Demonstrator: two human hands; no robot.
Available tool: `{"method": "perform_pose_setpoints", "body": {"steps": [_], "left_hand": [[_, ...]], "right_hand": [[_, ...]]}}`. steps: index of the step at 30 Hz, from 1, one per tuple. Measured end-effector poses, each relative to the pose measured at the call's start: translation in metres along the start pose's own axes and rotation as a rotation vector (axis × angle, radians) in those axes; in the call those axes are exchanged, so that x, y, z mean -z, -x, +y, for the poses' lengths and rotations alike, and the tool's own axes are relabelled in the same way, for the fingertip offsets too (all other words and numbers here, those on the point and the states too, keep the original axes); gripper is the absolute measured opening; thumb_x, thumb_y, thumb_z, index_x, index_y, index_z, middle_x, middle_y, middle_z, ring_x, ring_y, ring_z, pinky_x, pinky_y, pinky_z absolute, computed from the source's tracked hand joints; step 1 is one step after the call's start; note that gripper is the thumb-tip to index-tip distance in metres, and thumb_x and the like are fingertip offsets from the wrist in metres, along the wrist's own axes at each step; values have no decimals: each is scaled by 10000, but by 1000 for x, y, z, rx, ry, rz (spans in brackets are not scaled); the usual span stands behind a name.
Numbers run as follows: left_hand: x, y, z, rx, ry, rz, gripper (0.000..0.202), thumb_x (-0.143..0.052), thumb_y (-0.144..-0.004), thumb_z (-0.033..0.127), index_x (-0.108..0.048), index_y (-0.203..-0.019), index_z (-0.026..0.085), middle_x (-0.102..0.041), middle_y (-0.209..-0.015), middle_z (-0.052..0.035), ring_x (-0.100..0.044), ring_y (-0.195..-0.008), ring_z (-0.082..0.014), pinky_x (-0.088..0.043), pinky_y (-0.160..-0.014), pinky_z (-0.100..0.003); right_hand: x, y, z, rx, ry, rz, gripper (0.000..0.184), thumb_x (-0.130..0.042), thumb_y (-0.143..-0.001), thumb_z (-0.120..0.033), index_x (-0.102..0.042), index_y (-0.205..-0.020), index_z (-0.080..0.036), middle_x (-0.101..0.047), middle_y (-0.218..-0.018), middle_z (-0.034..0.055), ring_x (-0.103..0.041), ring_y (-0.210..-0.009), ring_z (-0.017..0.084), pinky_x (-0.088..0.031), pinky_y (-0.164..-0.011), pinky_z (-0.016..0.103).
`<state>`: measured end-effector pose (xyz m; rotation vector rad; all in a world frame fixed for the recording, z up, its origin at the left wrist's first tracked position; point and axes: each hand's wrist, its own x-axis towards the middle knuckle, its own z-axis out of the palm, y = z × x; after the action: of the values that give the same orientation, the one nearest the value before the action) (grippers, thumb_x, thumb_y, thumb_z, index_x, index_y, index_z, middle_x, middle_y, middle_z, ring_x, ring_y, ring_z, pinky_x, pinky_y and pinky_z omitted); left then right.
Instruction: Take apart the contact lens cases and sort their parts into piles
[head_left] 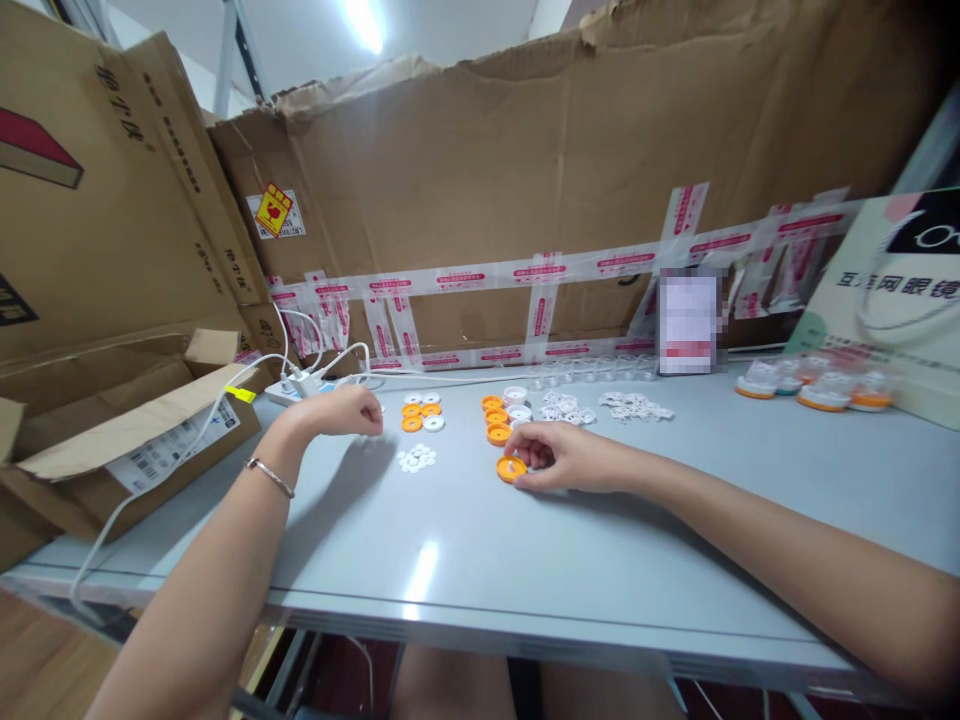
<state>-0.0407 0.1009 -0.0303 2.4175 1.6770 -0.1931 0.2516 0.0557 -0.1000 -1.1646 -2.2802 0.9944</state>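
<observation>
My right hand (559, 457) rests on the grey table (465, 560) with its fingers closed on an orange round cap (511, 468). Just behind it lie more orange caps (496, 417) and white caps (515, 396). My left hand (351, 410) hovers to the left with a bracelet on the wrist. Its fingers are curled together near a small cluster of orange and white caps (421, 411); what they hold, if anything, I cannot make out. A pile of small white discs (416, 458) lies between the hands.
White ring parts (636, 405) are scattered behind the caps. Finished stacked pieces (823, 390) sit at the far right by a printed bag (892, 300). Taped cardboard walls (525, 180) surround the table. An open box (112, 430) and a white cable (187, 440) lie at left.
</observation>
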Motion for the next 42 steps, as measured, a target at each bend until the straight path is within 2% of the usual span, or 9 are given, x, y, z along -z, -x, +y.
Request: {"method": "perform_pose_setpoints", "body": {"steps": [4,9,14,17,20,25,29,36,42], "left_hand": [[-10,-2,37,-266,121,262,191,-503,-742,271,-630,-816,148,-632,-775,-25,-549,-703,-113,-397,-611,-189],[-36,-5,81,-742,94,355,168,-524,-796,206,-593,-944,164,-613,-916,-39,-559,-795,-101,-423,-716,-218],[-51,-4,98,-890,-65,529,163,-456,-855,196,-605,-919,173,-629,-936,-47,-570,-847,-117,-413,-729,-241],[-48,-4,98,-897,-135,623,191,-423,-875,203,-611,-880,172,-642,-888,-45,-577,-785,-112,-398,-676,-240],[-35,-6,84,-828,-138,692,175,-438,-866,210,-603,-832,161,-640,-839,-44,-574,-749,-117,-399,-670,-241],[-16,-22,23,-537,-124,823,151,-467,-839,227,-598,-812,158,-622,-823,-46,-571,-747,-134,-419,-690,-245],[-20,-39,-13,-317,-214,731,149,-469,-810,183,-616,-798,162,-624,-826,-40,-576,-751,-142,-423,-678,-234],[-38,-68,-15,-228,-293,626,230,-429,-800,165,-657,-773,162,-641,-801,-68,-585,-762,-177,-414,-662,-247],[-44,-74,-14,-214,-258,548,220,-447,-762,119,-663,-777,157,-647,-818,-77,-589,-768,-176,-418,-701,-252]], "right_hand": [[-1,-1,1,-22,-58,3,294,-639,-632,-297,-561,-878,-155,-452,-678,-24,-422,-618,95,-361,-570,225],[1,-3,2,1,-95,82,331,-653,-615,-315,-555,-888,-157,-480,-701,-18,-448,-610,97,-372,-575,238],[4,-2,-3,49,-137,131,278,-622,-609,-232,-563,-869,-153,-504,-728,-8,-472,-652,109,-391,-630,255],[4,-2,-6,42,-204,139,306,-632,-615,-265,-549,-888,-154,-513,-722,-5,-471,-634,108,-391,-609,252],[6,-2,-6,38,-302,228,445,-663,-612,-355,-514,-988,-171,-521,-773,4,-487,-637,109,-399,-590,247],[12,-2,-6,-1,-335,352,384,-609,-687,-396,-535,-989,-170,-497,-736,-13,-486,-635,102,-393,-599,244],[16,-2,-6,-3,-272,362,344,-579,-713,-403,-553,-961,-166,-473,-691,-29,-448,-594,89,-361,-562,233],[17,-2,-4,-2,-190,380,340,-561,-720,-420,-560,-945,-165,-505,-708,-15,-461,-609,99,-360,-560,233],[19,-2,-4,6,-159,382,349,-555,-717,-445,-567,-931,-169,-518,-701,-12,-472,-605,103,-372,-558,234]]}}
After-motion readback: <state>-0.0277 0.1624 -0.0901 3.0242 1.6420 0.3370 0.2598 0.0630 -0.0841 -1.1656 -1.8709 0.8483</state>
